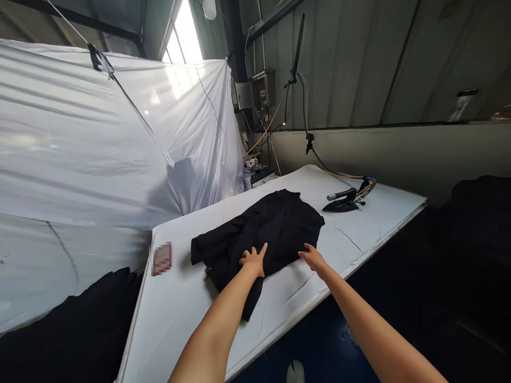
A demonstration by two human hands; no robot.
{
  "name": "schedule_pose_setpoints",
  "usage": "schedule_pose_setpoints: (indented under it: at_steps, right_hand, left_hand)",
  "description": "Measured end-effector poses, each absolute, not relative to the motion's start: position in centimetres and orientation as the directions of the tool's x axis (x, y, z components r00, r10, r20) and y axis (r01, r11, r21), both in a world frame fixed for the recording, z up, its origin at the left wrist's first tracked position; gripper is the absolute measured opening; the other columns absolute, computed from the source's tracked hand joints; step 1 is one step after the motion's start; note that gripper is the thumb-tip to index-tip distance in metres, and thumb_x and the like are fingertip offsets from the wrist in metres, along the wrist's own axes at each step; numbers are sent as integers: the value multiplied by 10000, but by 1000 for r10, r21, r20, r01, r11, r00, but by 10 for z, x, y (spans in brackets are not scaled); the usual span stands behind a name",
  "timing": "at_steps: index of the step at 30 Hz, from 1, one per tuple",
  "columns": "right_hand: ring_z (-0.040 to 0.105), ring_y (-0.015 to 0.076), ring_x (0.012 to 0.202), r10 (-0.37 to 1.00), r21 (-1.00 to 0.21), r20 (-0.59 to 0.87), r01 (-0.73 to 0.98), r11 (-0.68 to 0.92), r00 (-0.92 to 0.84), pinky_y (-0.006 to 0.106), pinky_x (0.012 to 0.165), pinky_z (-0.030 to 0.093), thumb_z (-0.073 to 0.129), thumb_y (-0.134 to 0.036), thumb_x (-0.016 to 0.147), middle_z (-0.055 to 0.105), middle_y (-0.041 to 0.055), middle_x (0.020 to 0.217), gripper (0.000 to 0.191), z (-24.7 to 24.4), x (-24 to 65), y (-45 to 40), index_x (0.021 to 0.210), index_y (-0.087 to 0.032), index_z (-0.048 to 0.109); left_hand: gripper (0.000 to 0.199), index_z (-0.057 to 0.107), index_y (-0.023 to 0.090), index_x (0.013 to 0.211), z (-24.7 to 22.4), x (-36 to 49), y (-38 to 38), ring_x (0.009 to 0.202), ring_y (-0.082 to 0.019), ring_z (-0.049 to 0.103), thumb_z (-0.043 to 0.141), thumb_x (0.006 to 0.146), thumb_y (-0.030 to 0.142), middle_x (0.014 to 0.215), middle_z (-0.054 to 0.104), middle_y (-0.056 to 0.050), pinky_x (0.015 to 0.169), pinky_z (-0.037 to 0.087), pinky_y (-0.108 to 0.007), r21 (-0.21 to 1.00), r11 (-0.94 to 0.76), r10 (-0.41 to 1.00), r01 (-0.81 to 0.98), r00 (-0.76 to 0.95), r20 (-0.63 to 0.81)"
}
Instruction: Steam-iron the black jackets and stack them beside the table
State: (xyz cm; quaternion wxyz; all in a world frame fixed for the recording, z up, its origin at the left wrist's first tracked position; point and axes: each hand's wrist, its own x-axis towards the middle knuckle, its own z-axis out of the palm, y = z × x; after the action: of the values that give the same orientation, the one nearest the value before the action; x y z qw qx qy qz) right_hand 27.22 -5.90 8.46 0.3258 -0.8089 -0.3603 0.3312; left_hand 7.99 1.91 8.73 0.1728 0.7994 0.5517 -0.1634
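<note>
A black long-sleeved garment [279, 229], which looks like a jacket, lies spread and slightly rumpled on a white-covered table [179, 319]. One sleeve points left and another part hangs toward the near side. My left hand [253, 261] rests on the garment's near middle, its fingers spread over the cloth. At the garment's near right edge is my right hand [313, 259], with fingers apart and reaching to the cloth; I cannot tell how firmly it touches. Neither hand visibly grips anything.
A black iron [342, 203] with hoses and a cable [339, 173] sits on the table's far right. A blurred reddish patch [162, 259] shows at the left edge. White sheeting [99, 138] hangs behind. Dark cloth [80, 324] is heaped at lower left.
</note>
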Motion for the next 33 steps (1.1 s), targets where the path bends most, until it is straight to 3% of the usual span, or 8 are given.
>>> schedule_pose_setpoints:
  at_steps: [5, 8, 14, 16, 19, 24, 30, 33]
  right_hand:
    - [571, 197, 975, 854, -665, -214, 570, -483, 474, 299, 837, 413, 446, -248, 768, 644, 83, 982, 494, 85, 316, -7, 1250, -139, 452]
    - [575, 188, 958, 887, -614, -195, 653, -444, 420, 276, 813, 414, 446, -236, 774, 651, 71, 946, 457, 90, 333, 24, 1219, -140, 486]
    - [556, 200, 967, 944, -489, -128, 809, -327, 305, 288, 786, 409, 424, -235, 806, 633, 60, 1007, 430, 98, 357, 66, 1228, -186, 486]
    - [526, 215, 1014, 970, -388, -104, 890, -242, 219, 300, 789, 410, 435, -217, 797, 619, 64, 1057, 428, 99, 364, 79, 1220, -210, 500]
    - [437, 266, 1128, 994, -210, -99, 975, -69, 49, 369, 857, 392, 503, -213, 751, 557, 79, 1186, 470, 97, 374, 106, 1221, -233, 511]
    - [151, 335, 1315, 953, -15, -152, 965, 263, -262, 542, 1031, 145, 660, -167, 552, 340, 64, 1406, 782, 76, 388, 168, 1294, -278, 441]
    - [-34, 310, 1343, 915, 38, -76, 916, 400, -397, 553, 1036, -59, 614, -113, 525, 273, 24, 1447, 859, 59, 417, 229, 1331, -305, 386]
    - [191, 315, 1315, 897, 7, -91, 900, 435, -433, 592, 1011, -58, 577, -63, 550, 480, 70, 1306, 821, 66, 426, 244, 1319, -291, 405]
  left_hand:
    - [723, 567, 259, 1146, 105, 83, 92, 890, -270, 628, 704, 478, 20, 1032, 637, -83, 770, 502, -374, 347, -233, 903, 908, 335, -270]
    - [389, 596, 152, 1075, 137, 72, 152, 974, -281, 592, 574, 691, 96, 1044, 613, -147, 829, 460, -402, 379, -148, 974, 913, 201, -105]
    - [582, 318, 179, 1332, 169, 83, 202, 1242, -295, 344, 519, 788, 227, 1389, 282, -175, 978, 329, -452, 371, -51, 931, 927, -90, 354]
    - [424, 488, 248, 1209, 153, 98, 192, 1214, -255, 382, 526, 786, 248, 1280, 450, -95, 1003, 309, -406, 309, -260, 942, 915, 171, 288]
    - [412, 554, 294, 1151, 107, 112, 168, 1158, -238, 448, 575, 743, 352, 1181, 550, -59, 992, 324, -367, 296, -378, 889, 877, 433, -149]
    - [1085, 136, 304, 1408, 43, 115, 129, 1318, -385, 158, 705, 517, 546, 1480, 130, -124, 1017, 223, -504, 165, -90, 869, 982, 158, -469]
    - [1047, 155, 248, 1408, 58, 102, 105, 1318, -328, 198, 721, 540, 393, 1392, 354, -131, 1033, 175, -509, 64, 130, 836, 989, -75, -543]
    - [971, 256, 285, 1370, 73, 99, 95, 1297, -307, 253, 737, 528, 247, 1376, 384, -100, 1032, 159, -536, -35, 175, 856, 984, -170, -489]
